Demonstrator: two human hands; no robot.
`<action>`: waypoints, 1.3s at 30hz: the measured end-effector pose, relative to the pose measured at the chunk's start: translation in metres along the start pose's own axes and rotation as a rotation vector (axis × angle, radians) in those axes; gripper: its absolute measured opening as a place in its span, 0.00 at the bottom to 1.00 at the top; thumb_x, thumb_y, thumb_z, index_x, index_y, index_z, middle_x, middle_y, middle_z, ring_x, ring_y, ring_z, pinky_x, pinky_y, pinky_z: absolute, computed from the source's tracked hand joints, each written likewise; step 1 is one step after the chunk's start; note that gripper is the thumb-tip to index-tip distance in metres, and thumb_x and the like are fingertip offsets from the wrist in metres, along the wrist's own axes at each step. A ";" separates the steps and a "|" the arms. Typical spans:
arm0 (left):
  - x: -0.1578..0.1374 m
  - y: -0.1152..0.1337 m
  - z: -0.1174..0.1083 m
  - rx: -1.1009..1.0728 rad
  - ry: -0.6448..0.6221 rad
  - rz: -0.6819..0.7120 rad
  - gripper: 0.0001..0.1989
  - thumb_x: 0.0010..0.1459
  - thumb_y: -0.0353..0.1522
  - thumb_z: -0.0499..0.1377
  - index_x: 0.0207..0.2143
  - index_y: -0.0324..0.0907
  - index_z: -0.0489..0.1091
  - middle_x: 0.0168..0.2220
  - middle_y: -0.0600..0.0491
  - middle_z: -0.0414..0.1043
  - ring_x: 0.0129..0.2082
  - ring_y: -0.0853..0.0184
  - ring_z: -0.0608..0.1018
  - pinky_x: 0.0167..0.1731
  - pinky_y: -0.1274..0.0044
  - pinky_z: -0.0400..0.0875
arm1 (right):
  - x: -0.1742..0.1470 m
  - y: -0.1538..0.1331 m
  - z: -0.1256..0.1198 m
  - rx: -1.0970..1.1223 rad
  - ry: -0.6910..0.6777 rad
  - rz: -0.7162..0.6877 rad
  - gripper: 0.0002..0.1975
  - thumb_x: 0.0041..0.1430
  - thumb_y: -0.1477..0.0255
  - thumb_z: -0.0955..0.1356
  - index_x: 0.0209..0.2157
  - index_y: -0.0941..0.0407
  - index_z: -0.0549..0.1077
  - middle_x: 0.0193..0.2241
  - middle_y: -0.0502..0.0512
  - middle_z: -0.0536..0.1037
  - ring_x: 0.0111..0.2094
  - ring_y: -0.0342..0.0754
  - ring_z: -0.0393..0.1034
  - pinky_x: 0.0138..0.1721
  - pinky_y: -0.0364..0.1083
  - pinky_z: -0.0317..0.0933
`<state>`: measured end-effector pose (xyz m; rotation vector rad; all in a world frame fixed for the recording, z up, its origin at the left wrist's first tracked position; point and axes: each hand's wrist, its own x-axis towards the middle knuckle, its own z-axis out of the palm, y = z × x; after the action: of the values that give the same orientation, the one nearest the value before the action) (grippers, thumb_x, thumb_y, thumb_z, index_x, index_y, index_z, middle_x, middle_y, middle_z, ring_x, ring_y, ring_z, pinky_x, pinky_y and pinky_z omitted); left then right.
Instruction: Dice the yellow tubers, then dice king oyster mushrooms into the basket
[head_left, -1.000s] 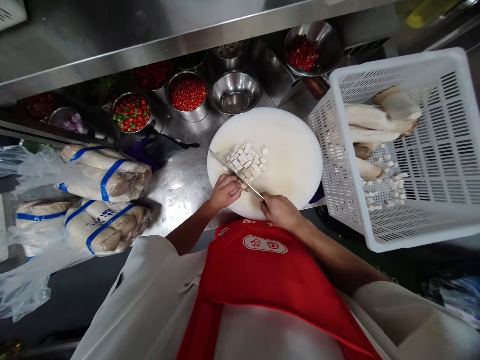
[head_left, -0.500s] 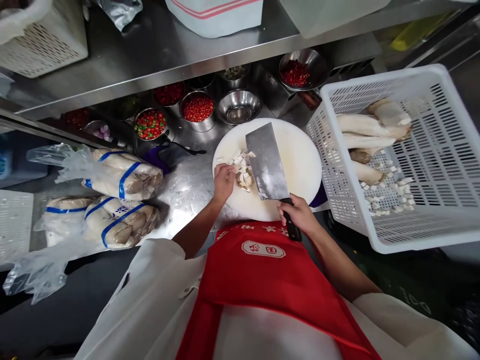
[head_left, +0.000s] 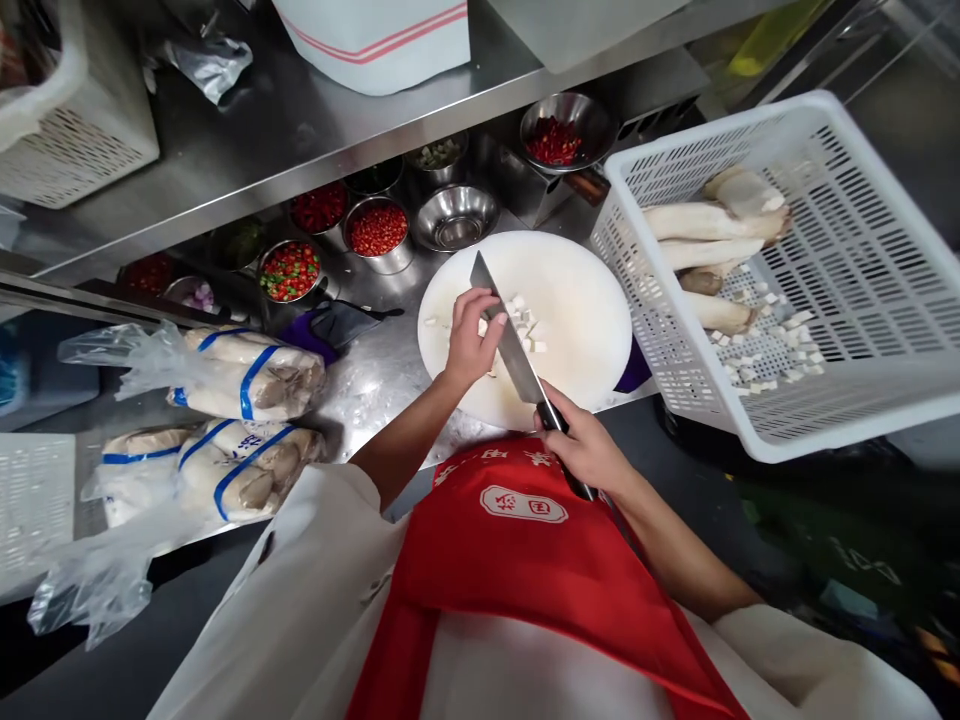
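Observation:
My right hand point(head_left: 585, 440) is wrapped round the black handle of a cleaver point(head_left: 517, 345), whose broad blade is tilted nearly on edge over the round white cutting board point(head_left: 589, 270). My left hand point(head_left: 474, 335) is at the left face of the blade, fingers bent over toward it and thumb held apart from the index finger. Whether the fingertips press on the metal cannot be made out. Diced white mushroom point(head_left: 531, 328) lies just right of the blade, and a few pieces lie left of it, partly covered by my left hand.
At right stands a white perforated basket point(head_left: 847, 400) with whole king oyster mushrooms point(head_left: 709, 222) and dice. Bagged mushrooms point(head_left: 251, 375) lie at left. Behind the board are metal bowls of chopped chillies point(head_left: 379, 230) and a bare metal bowl point(head_left: 457, 218), beneath a steel shelf point(head_left: 247, 190).
The cleaver has turned from broadside to nearly edge-on, and its blade has shifted left. My left hand has moved up and right, from beside the dice to the blade. Diced pieces now show right of it.

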<state>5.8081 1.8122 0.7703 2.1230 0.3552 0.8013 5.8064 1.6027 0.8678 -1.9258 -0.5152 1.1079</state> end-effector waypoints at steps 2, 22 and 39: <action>-0.005 -0.006 0.014 0.029 0.020 -0.011 0.13 0.69 0.39 0.46 0.46 0.43 0.65 0.48 0.45 0.67 0.52 0.63 0.72 0.53 0.67 0.68 | -0.006 -0.004 0.006 0.182 -0.003 0.058 0.41 0.47 0.74 0.61 0.66 0.52 0.54 0.32 0.47 0.69 0.24 0.41 0.63 0.29 0.43 0.63; -0.020 -0.104 0.026 0.052 -0.357 -0.156 0.24 0.63 0.47 0.54 0.59 0.50 0.64 0.63 0.47 0.62 0.65 0.55 0.63 0.65 0.54 0.53 | -0.015 0.126 -0.008 0.881 0.293 0.371 0.21 0.50 0.65 0.74 0.40 0.53 0.62 0.27 0.45 0.73 0.23 0.41 0.66 0.26 0.43 0.64; -0.009 -0.005 0.054 -0.145 -0.128 -0.229 0.19 0.61 0.44 0.60 0.50 0.45 0.71 0.61 0.46 0.60 0.63 0.59 0.66 0.61 0.65 0.65 | 0.030 0.076 0.013 1.022 0.058 0.289 0.15 0.46 0.69 0.74 0.34 0.54 0.67 0.25 0.47 0.72 0.24 0.43 0.65 0.27 0.43 0.61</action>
<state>5.8367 1.7781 0.7372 1.9450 0.4490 0.5400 5.8071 1.5863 0.7871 -1.1197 0.3488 1.1607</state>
